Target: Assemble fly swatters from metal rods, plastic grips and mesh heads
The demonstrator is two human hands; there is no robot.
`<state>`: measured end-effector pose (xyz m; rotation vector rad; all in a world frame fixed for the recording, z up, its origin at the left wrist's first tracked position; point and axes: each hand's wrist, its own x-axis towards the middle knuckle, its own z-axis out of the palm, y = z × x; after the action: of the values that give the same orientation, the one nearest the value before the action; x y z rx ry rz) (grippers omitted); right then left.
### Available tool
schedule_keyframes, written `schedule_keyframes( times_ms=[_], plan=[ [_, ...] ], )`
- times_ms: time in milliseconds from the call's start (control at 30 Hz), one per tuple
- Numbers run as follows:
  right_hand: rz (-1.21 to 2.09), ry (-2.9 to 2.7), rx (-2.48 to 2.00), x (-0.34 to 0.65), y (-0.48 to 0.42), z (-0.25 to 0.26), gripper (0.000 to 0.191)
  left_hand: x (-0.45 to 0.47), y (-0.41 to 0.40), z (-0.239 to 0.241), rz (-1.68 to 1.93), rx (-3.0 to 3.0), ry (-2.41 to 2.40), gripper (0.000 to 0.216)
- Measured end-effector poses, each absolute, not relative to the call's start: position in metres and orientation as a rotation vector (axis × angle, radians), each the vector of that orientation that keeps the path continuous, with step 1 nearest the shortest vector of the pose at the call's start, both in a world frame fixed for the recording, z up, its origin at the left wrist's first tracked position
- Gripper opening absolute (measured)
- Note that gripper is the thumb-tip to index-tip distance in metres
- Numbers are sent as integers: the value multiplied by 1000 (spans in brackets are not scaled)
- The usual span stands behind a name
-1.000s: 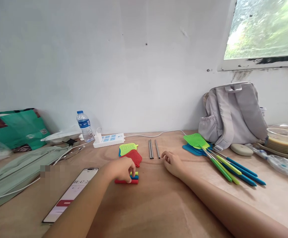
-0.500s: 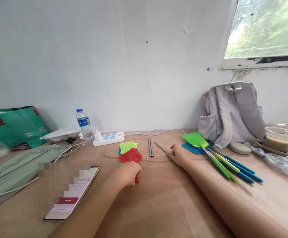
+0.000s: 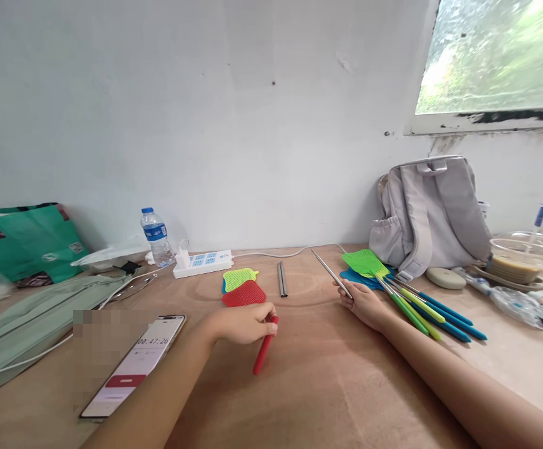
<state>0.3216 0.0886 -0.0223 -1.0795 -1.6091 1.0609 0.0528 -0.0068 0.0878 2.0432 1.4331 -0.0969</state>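
Pinched in my left hand is a red handle, tilted above the wooden table. My right hand is closed on a thin metal rod, which points up and to the left. Just beyond my left hand lie a red fly swatter head and, partly under it, a yellow-green swatter head with a blue edge showing. Between the hands, farther back, metal rods lie side by side. Right of my right hand, a green swatter head rests on blue ones, their coloured handles fanned out.
At left lie a phone and a pale green bag. A water bottle and a power strip stand near the wall. A grey backpack and a drink cup are at the right.
My left hand has lifted the red handle off the table, moving slightly right. My right hand has raised the metal rod from the table and drawn it right and nearer.
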Motion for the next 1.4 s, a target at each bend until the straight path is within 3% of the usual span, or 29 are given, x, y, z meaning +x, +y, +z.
schedule_keyframes(
  times_ms=[200,467,667,833,967,1167,1333,1400],
  plan=[
    [1481,-1141,-738,295,57,-16,37,83,-1,46,504,1418,870,15],
    [1692,-852,-527,283,43,-14,23,102,1,5,640,1203,895,23],
    [1747,-933,-485,287,45,-14,38,104,1,5,733,1230,946,43],
    [1776,-1026,-454,291,42,-9,57,107,3,2,872,1210,1060,37],
    [1798,-1077,-475,292,39,-7,61,107,2,2,865,1201,1064,29],
    [1804,-1083,-497,286,36,-7,51,104,1,0,895,1172,990,12],
    [1557,-714,-507,283,51,-10,20,103,3,-3,1026,1088,946,20],
    [1522,-490,-480,288,60,-11,22,103,4,-5,1073,1072,998,26]
  ],
)
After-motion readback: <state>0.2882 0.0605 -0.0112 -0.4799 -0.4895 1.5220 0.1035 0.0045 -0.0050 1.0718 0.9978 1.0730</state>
